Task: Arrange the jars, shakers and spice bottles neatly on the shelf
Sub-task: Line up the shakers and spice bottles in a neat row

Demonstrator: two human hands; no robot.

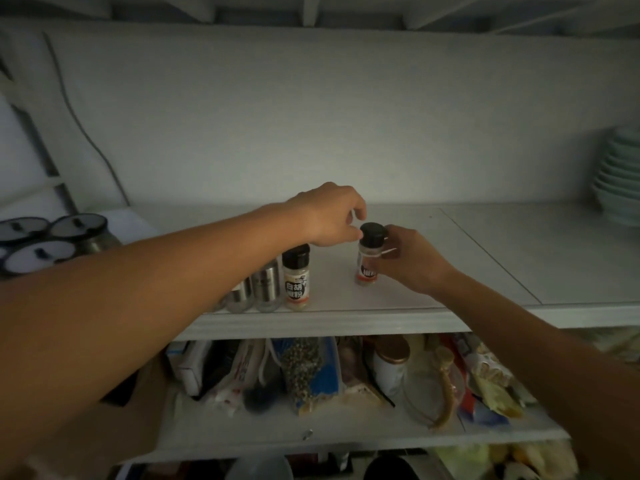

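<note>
2 spice bottles w/ black caps (pixel 296 277) (pixel 370 254), 2 steel shakers (pixel 267 289) (pixel 240 296) near shelf front. 3 lidded jars (pixel 41 252) far left; 1 bowl stack (pixel 620 174) far right.

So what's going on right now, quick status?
Right hand gripping spice bottle upright on shelf. Left hand at its black cap. Nothing blocking the gap beside second bottle.

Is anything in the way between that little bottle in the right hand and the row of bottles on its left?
Nothing visible. The bare shelf lies between the held spice bottle and the labelled bottle ending the row. The left hand hovers above that gap, by the held bottle's cap.
</note>
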